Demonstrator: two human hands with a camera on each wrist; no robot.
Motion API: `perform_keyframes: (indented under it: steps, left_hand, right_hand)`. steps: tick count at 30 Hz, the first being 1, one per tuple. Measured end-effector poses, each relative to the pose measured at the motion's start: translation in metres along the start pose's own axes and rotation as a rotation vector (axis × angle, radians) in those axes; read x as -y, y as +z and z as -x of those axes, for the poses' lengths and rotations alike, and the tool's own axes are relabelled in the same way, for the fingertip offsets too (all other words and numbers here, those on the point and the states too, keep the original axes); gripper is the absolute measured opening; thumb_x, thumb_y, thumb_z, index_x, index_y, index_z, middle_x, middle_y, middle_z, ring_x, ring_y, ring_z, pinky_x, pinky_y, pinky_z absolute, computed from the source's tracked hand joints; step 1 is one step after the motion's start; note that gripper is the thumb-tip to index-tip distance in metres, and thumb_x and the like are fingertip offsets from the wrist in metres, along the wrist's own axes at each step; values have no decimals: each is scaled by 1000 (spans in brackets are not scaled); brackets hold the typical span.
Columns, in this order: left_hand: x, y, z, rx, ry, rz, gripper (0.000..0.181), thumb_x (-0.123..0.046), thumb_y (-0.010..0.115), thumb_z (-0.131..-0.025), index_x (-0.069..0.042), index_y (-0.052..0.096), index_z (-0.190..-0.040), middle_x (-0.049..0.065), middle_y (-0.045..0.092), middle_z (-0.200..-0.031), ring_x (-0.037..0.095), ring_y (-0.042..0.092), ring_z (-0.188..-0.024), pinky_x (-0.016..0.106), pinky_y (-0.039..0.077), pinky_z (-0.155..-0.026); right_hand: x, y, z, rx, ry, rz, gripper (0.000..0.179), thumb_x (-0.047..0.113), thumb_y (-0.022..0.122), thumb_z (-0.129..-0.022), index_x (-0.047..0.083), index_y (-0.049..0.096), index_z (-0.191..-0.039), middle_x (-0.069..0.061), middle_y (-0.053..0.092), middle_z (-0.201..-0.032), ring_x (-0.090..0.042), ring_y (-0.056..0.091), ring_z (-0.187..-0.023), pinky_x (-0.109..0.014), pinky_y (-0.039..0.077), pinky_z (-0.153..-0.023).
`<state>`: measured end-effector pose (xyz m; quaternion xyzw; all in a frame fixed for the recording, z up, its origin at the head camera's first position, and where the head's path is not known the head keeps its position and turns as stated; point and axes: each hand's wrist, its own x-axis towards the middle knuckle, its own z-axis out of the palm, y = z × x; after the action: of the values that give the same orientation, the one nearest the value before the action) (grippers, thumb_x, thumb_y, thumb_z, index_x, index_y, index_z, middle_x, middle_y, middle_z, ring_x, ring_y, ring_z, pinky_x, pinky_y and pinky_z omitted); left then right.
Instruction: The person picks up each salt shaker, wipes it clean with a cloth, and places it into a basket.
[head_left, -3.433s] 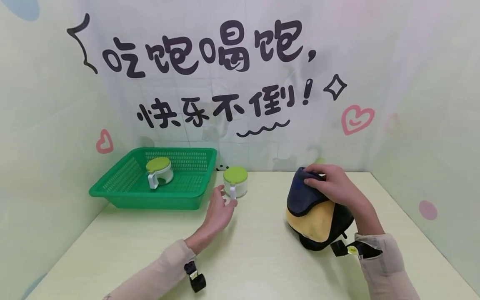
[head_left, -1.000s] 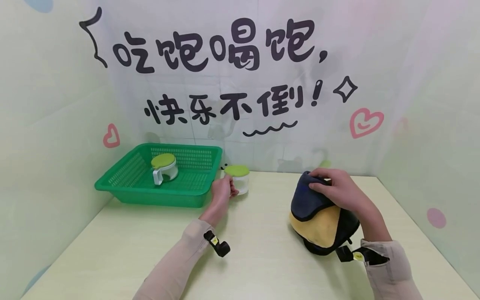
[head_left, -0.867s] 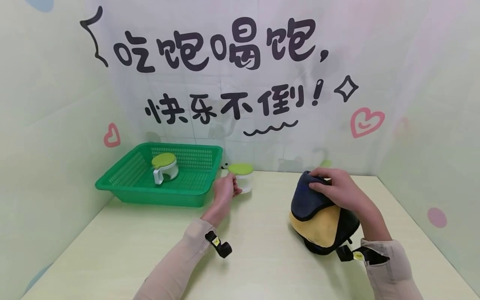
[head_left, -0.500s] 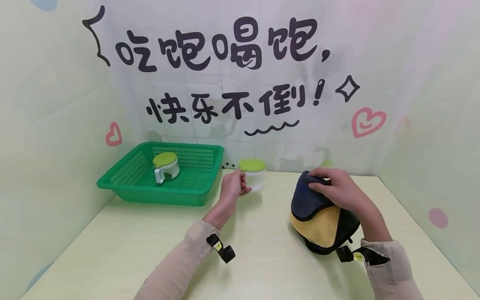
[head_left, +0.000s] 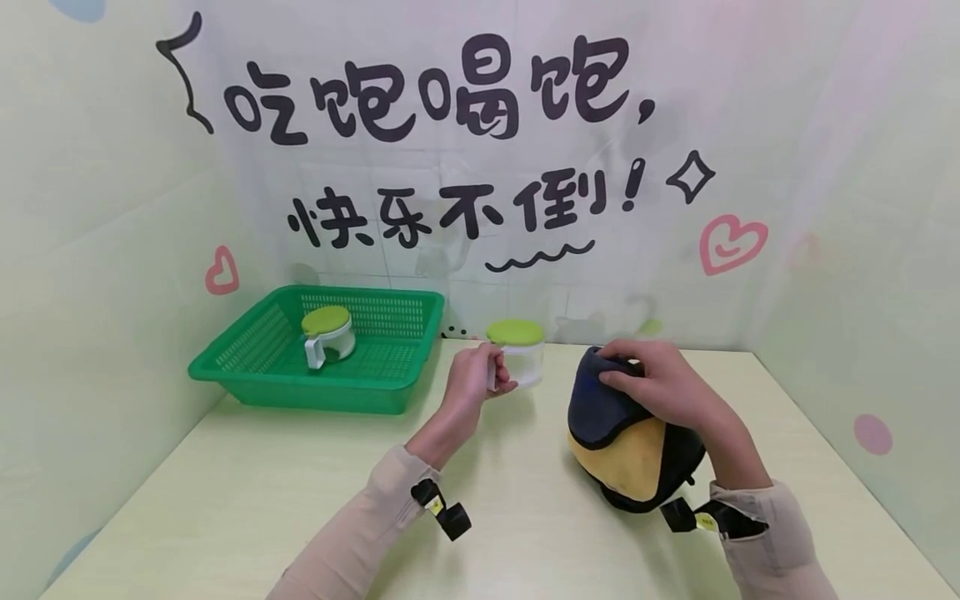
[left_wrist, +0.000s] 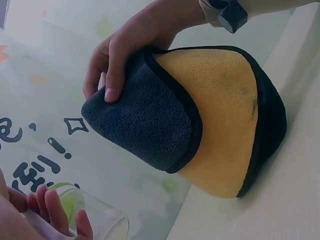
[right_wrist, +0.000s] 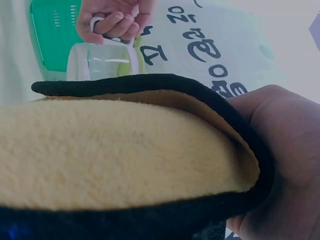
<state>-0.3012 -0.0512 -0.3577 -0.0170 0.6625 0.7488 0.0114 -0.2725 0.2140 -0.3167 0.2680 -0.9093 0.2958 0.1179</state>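
My left hand [head_left: 472, 379] curls round the white handle of a clear seasoning jar [head_left: 525, 367] with a green lid [head_left: 514, 332]. The jar is upright and looks to be slightly above the table. In the right wrist view the fingers [right_wrist: 112, 22] wrap the handle and the jar's wall [right_wrist: 95, 62] is see-through. To the right, my right hand [head_left: 663, 383] pinches the top of a towel [head_left: 622, 458], navy on one side and yellow on the other, with black edging. The left wrist view shows the towel [left_wrist: 150, 110] hanging folded, thumb in front.
A green plastic basket [head_left: 322, 396] stands at the back left. Inside it sits a second green-lidded jar [head_left: 341, 342] with a white handle. A printed cloth backdrop [head_left: 480, 275] rises behind the table [head_left: 300, 483].
My left hand has reached the jar, taken hold of its handle and carried it right, away from the basket. Lately the right hand and towel have shifted slightly left.
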Motion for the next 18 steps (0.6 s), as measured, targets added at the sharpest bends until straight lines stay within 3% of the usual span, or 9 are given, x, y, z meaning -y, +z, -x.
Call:
perform_keyframes:
  steps: [5,12,18]
  left_hand:
    - [-3,2,6,47,6,19,22,-17,45,-100,-4,56,-86,1,56,-68,11,55,-57,30,62,-75]
    - [-8,7,18,90,18,4,22,-16,43,-99,-4,56,-85,2,58,-66,14,61,-58,32,62,-74]
    - [-12,13,27,109,29,44,20,-13,43,-97,-7,53,-81,1,54,-66,11,53,-55,34,63,-80]
  right_hand:
    - [5,4,-1,1,-15,3,21,11,71,-95,12,75,-115,-8,75,-117,-27,68,-112,-51,53,-99]
    - [11,9,-1,14,-55,8,20,10,72,-94,14,75,-114,-4,76,-114,-22,69,-108,-48,55,-97]
    - [16,12,-2,20,-79,18,20,11,72,-95,14,76,-114,-3,76,-113,-21,69,-106,-49,56,-96]
